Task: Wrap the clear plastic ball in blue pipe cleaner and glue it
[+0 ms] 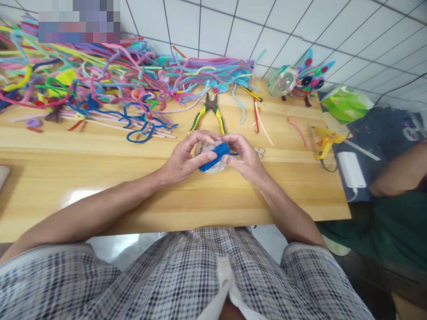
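Note:
Just above the table's middle, both hands hold a small clear plastic piece with a band of blue pipe cleaner across it. My left hand curls round its left side, thumb pressed on the blue band. On the other side, the fingers and thumb of my right hand close on the band's right end. Part of the plastic is hidden behind the fingers. Beyond the hands lie pliers with yellow and green handles, jaws pointing away. Small scissors show beside my right hand.
Heaped pipe cleaners in many colours cover the back left of the wooden table. A decorated plastic figure with blue ears stands at the back right. A yellow glue gun sits near the right edge, by a person's arm.

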`<state>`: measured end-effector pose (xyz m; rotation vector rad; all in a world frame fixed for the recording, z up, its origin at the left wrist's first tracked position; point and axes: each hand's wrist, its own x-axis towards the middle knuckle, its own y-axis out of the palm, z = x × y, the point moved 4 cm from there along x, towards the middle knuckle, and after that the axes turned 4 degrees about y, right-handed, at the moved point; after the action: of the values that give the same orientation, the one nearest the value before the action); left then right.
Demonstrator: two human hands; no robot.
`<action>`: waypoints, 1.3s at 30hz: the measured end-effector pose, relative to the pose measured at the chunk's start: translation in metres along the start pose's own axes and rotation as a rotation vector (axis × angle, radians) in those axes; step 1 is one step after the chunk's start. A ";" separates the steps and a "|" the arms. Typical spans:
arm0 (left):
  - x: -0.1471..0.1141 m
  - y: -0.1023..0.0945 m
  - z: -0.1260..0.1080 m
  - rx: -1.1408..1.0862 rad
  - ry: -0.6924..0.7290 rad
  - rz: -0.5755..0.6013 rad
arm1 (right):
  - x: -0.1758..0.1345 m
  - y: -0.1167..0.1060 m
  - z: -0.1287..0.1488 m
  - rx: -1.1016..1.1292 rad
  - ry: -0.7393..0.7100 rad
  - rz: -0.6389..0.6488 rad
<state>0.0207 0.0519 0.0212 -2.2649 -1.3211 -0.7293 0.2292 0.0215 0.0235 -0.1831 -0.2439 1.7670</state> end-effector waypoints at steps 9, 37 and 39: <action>0.001 0.006 0.004 0.142 -0.031 0.064 | -0.003 0.005 0.007 -0.055 -0.051 -0.050; -0.001 0.006 -0.002 0.235 0.022 0.079 | -0.014 0.003 0.045 -0.405 -0.419 -0.079; 0.000 0.006 -0.004 0.240 0.042 0.080 | -0.014 0.003 0.046 -0.398 -0.441 -0.075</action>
<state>0.0252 0.0469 0.0238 -2.0868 -1.2205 -0.5555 0.2172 0.0038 0.0666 -0.0641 -0.9120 1.6531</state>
